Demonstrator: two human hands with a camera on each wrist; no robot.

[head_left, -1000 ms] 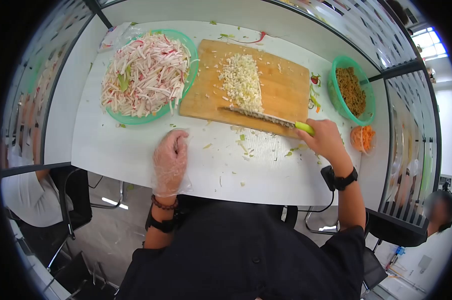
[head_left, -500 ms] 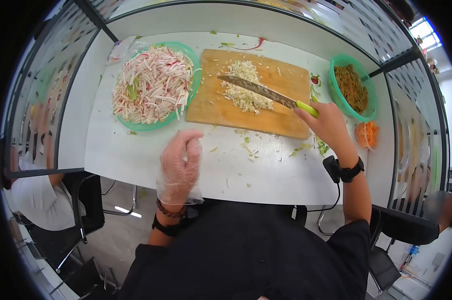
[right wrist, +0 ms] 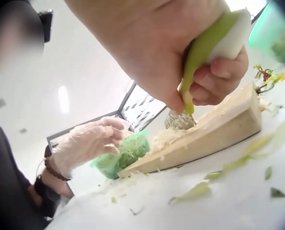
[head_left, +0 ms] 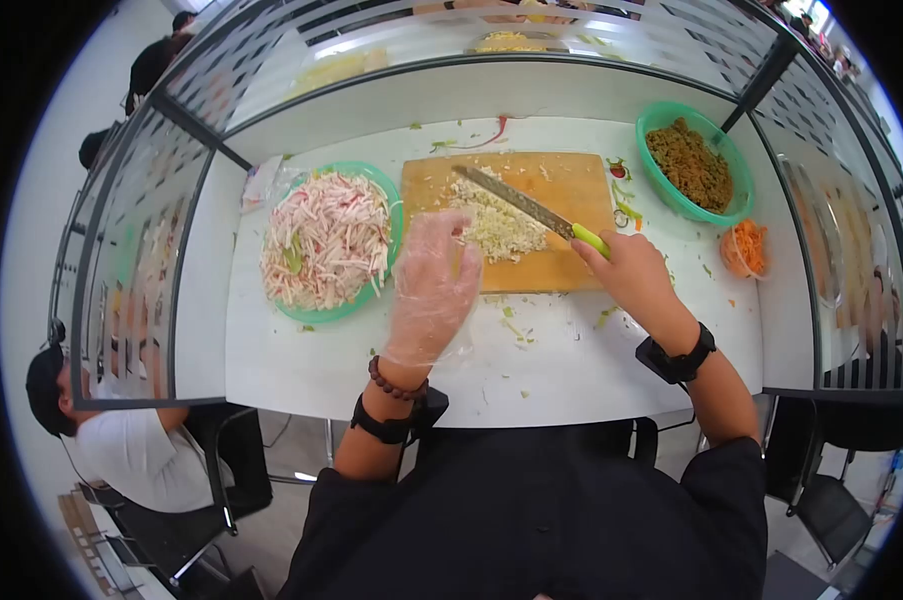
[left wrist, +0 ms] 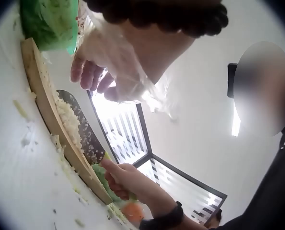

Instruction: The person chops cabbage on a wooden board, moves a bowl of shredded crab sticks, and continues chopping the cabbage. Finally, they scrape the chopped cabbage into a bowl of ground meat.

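My right hand (head_left: 636, 278) grips the green-and-white handle (right wrist: 204, 52) of a kitchen knife (head_left: 521, 203). Finely chopped white pieces (head_left: 509, 238) lie heaped on a wooden cutting board (head_left: 576, 190), and the blade slants across the heap. Bits of white cling to the blade's side in the left wrist view. My left hand (head_left: 431, 285), in a clear plastic glove, hovers by the board's near left corner. Its fingers (left wrist: 87, 74) hang loosely bent with nothing in them.
Left of the board, a green basket (head_left: 398, 215) is piled with pink-and-white shreds (head_left: 326, 240). A green bowl (head_left: 741, 180) of brown minced food and a small tub of orange shreds (head_left: 746, 248) stand at right. Low partitions (head_left: 196, 290) enclose the white table (head_left: 561, 370); vegetable scraps litter it.
My left hand has moved up and right to the board's edge. The knife has risen from the board's near side to over the chopped heap. The head view has shifted too.
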